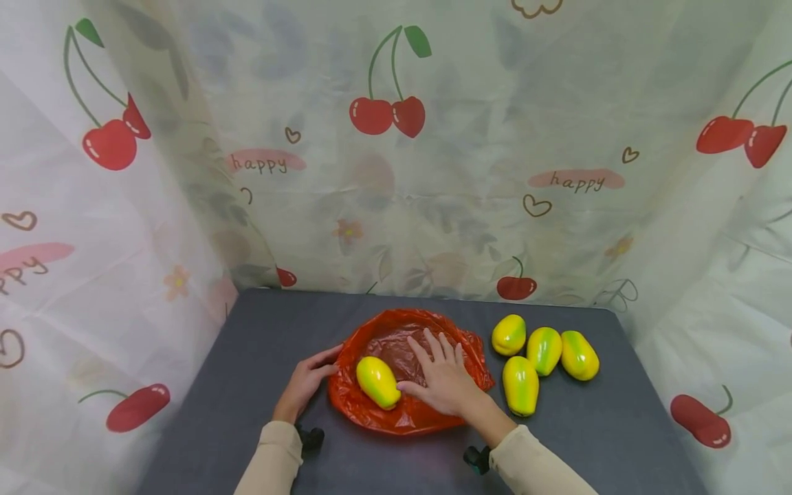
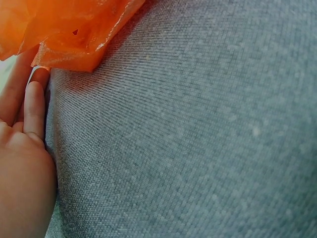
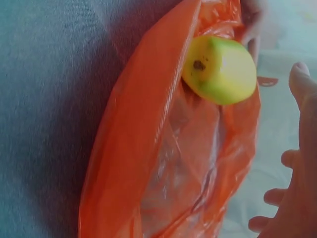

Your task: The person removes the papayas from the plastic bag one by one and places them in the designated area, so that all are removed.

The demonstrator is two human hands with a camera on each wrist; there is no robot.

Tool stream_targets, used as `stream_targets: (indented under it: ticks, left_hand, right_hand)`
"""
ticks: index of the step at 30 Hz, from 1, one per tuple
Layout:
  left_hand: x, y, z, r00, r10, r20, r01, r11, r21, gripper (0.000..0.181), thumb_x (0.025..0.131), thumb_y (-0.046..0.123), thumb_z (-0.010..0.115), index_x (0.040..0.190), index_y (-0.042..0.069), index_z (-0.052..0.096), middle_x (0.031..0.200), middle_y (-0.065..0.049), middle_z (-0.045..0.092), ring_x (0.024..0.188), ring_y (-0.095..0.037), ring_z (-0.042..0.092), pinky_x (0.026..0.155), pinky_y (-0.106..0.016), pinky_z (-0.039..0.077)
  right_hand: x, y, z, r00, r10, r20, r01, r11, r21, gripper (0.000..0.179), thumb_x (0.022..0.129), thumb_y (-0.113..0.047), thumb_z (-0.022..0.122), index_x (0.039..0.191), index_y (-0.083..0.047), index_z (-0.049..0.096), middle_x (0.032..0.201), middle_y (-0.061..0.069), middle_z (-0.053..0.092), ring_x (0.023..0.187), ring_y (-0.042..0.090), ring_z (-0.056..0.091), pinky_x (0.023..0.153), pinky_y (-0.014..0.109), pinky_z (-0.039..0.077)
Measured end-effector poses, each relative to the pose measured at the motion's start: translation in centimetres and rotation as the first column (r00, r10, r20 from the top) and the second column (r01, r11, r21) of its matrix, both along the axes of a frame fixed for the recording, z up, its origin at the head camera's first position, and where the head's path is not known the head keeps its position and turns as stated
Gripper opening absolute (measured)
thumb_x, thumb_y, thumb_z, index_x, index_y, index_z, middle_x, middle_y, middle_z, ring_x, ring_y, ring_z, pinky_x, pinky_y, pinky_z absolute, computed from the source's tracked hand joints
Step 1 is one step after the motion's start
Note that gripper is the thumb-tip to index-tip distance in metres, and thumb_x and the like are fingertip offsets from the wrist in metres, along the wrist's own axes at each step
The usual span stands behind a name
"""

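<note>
A red plastic bag (image 1: 408, 421) lies spread wide with its mouth facing up. Inside it, towards the left, rests a glossy yellow-green fruit (image 1: 378, 382), shaped like a papaya. My right hand (image 1: 447, 378) hovers over the bag's right half, fingers spread and nothing held; the thumb is close to the fruit. At the left rim, my left hand (image 1: 307, 381) touches the bag with nearly straight fingers. The left wrist view has those fingers (image 2: 34, 106) partly hidden behind the orange-looking bag edge (image 2: 74, 54). From the right wrist, the fruit (image 3: 223, 69) shows a dark spot on one end.
Several similar yellow-green fruits (image 1: 520, 385) lie grouped on the grey table (image 1: 272, 320), right of the bag. A curtain (image 1: 396, 206) printed with cherries stands behind the table and along both sides.
</note>
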State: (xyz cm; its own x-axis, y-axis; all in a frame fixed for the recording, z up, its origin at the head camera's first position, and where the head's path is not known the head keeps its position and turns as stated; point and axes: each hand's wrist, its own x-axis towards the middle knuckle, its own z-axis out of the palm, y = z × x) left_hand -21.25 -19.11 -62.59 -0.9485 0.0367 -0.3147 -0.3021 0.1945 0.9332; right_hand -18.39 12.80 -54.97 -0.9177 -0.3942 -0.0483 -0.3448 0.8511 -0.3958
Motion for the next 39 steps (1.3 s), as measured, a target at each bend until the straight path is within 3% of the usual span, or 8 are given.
stream_targets:
  ticks: [13,21,26,33,39]
  left_hand:
    - [0.1,0.0,0.1,1.0,-0.01,-0.006,0.01,1.0,-0.004,0.043,0.096,0.03,0.068,0.139,0.036,0.063,0.152,0.003,0.057,0.15,-0.026,0.041,0.125,-0.056,0.028]
    - [0.1,0.0,0.0,1.0,-0.007,-0.006,0.007,1.0,-0.009,0.043,0.097,0.029,0.068,0.139,0.036,0.064,0.152,0.003,0.057,0.15,-0.027,0.042,0.126,-0.056,0.027]
    - [0.0,0.0,-0.1,1.0,-0.003,-0.01,0.002,1.0,-0.015,0.043,0.096,0.028,0.068,0.138,0.036,0.064,0.151,0.003,0.057,0.15,-0.027,0.042,0.126,-0.056,0.028]
    - [0.0,0.0,-0.1,1.0,-0.001,-0.012,0.001,1.0,-0.02,0.042,0.096,0.029,0.068,0.138,0.037,0.064,0.151,0.003,0.058,0.15,-0.027,0.043,0.126,-0.057,0.027]
    - [0.1,-0.1,-0.1,1.0,0.0,-0.009,0.0,1.0,-0.028,0.043,0.096,0.029,0.068,0.138,0.037,0.064,0.151,0.003,0.057,0.15,-0.027,0.042,0.126,-0.057,0.026]
  right_hand:
    - [0.0,-2.4,-0.5,0.995,0.087,0.04,-0.088,0.996,0.011,0.095,0.089,-0.076,0.053,0.164,-0.026,0.022,0.171,0.015,0.014,0.155,0.049,0.019,0.121,0.073,0.021]
    - [-0.1,-4.0,-1.1,0.99,0.116,0.084,-0.117,0.993,0.012,0.093,0.09,-0.07,0.059,0.164,-0.029,0.021,0.17,0.013,0.019,0.154,0.045,0.024,0.118,0.07,0.032]
    - [0.1,-4.8,-1.6,0.982,0.14,0.13,-0.141,0.99,-0.004,0.091,0.091,-0.066,0.06,0.164,-0.034,0.015,0.17,0.013,0.016,0.152,0.044,0.028,0.106,0.07,0.045]
    - [0.1,-5.6,-1.8,0.977,0.115,0.182,-0.104,0.992,-0.073,0.087,0.094,-0.058,0.062,0.163,-0.038,0.014,0.17,0.014,0.015,0.149,0.051,0.032,0.098,0.076,0.046]
    - [0.2,-6.1,-1.9,0.979,0.111,0.171,-0.1,0.992,-0.073,0.086,0.095,-0.053,0.065,0.164,-0.032,0.018,0.167,0.015,0.021,0.146,0.048,0.04,0.101,0.068,0.05]
